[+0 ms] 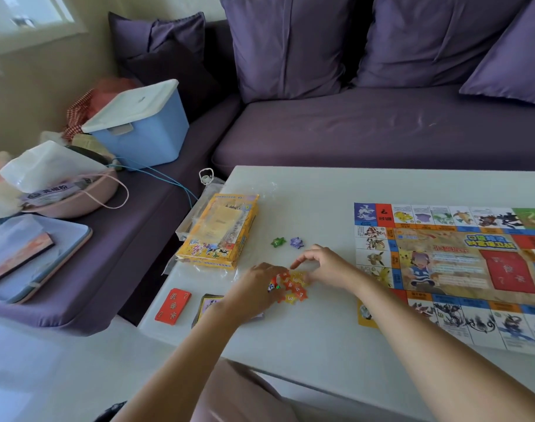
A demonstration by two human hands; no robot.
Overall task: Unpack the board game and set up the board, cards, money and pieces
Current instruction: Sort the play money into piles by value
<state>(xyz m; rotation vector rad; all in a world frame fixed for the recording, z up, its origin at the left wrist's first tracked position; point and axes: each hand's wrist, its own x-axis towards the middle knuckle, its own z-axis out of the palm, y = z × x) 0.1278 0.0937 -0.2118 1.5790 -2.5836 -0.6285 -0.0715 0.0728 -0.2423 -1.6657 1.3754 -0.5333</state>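
The game board lies unfolded on the right of the white table. A cluster of orange and yellow numbered pieces lies between my hands. My left hand rests on the left side of the cluster, fingers curled over pieces and a small die. My right hand touches the cluster from the right with bent fingers, forefinger pointing left. A green piece and a purple piece sit apart behind. The yellow game box lies at the left. A red card stack and a dark card stack lie near the front left.
Clear plastic wrap lies behind the box. A purple sofa runs behind and left of the table, holding a blue bin, a pink basket and a tray. A yellow card pokes out under the board's near-left corner.
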